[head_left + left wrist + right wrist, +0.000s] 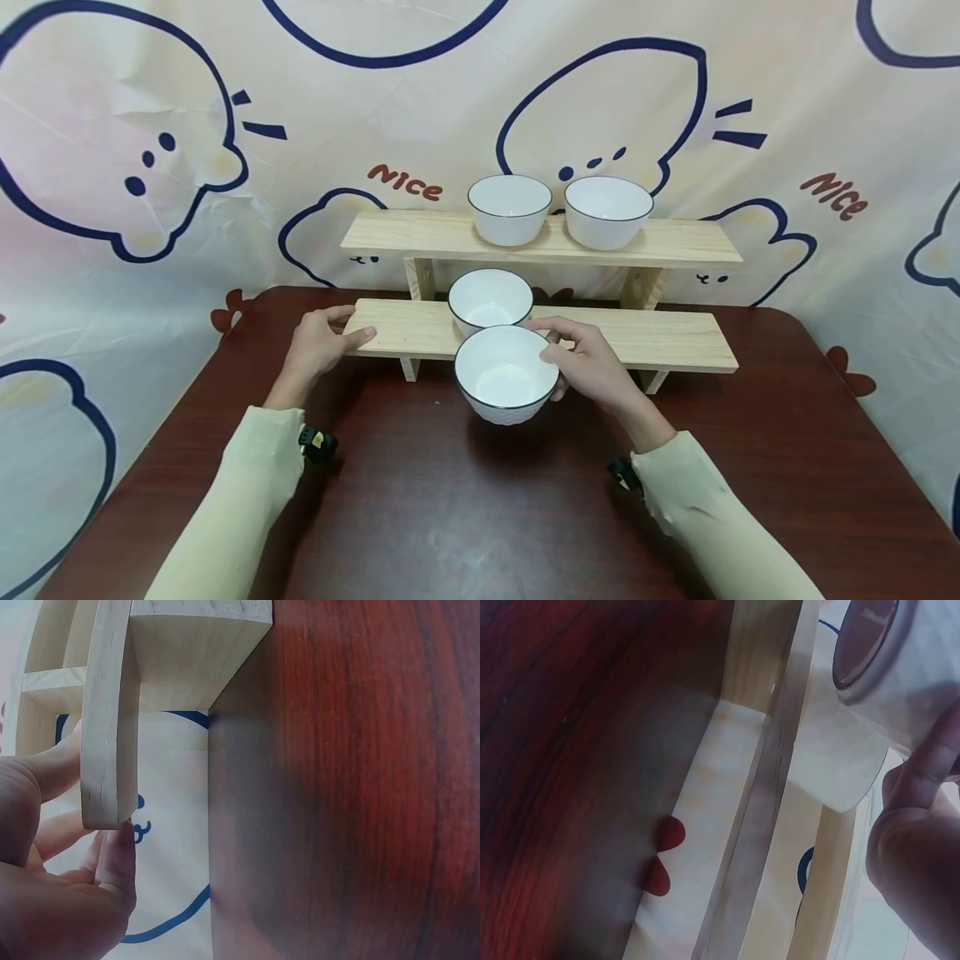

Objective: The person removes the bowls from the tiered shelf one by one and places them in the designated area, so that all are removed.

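Observation:
In the head view, my right hand grips a white bowl with a dark rim by its right side. The bowl hangs in front of the lower board, and the right wrist view shows its underside off the wood. Behind it, a second white bowl sits on the lower board of a two-step wooden shelf. At the left end of that board, my left hand holds the edge, its fingers on both sides of the wood in the left wrist view.
Two more white bowls, one on the left and one on the right, stand side by side on the upper board. Under the shelf is a dark red-brown table. A cartoon-printed cloth hangs behind.

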`<state>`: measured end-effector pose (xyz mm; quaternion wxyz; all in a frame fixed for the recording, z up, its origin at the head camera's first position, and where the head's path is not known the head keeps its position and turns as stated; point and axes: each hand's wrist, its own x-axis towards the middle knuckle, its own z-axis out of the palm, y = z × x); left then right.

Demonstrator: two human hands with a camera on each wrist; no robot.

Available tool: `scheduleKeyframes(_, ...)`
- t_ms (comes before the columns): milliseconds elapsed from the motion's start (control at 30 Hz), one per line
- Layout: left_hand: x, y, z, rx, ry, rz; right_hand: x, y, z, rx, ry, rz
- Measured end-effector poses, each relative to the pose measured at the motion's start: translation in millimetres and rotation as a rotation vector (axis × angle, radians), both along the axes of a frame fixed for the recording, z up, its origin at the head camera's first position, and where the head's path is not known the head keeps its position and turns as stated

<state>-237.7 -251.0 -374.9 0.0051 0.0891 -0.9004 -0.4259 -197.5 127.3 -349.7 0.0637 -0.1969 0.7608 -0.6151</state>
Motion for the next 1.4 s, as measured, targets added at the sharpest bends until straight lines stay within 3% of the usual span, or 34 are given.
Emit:
scheduleKeyframes(900, 1.9, -1.3, -4.5, 0.034, 0.066, -0.018, 3.0, -38, -17.0, -0.007, -0.022, 0.049)
scheduleKeyframes(1400, 1.6, 0.4, -3.7, 0.028, 0.044, -0.003, 9.5, -60, -25.0, -0.028, -0.073, 0.076)
